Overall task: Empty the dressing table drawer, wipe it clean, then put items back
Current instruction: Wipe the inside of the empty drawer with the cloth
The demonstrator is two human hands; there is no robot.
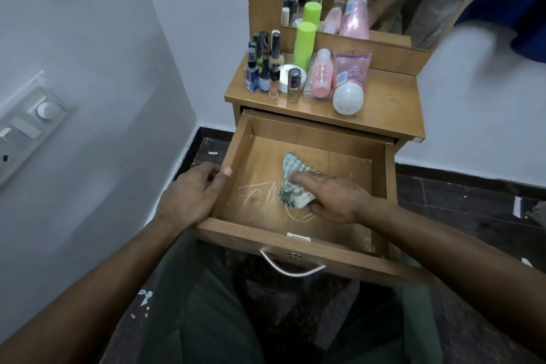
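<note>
Drawer (295,133) of a wooden dressing table (393,103) is standing pulled out as a person is wiping inside it. Right hand (334,198) is pressing a checked cloth (291,183) onto the drawer's chalk-marked floor, fingers laid over the cloth. Left hand (192,192) is gripping the drawer's left wall. Bottles (266,68) and a green can (304,44) are standing on the tabletop behind the drawer.

No label on the bottles (295,74) is legible.
</note>
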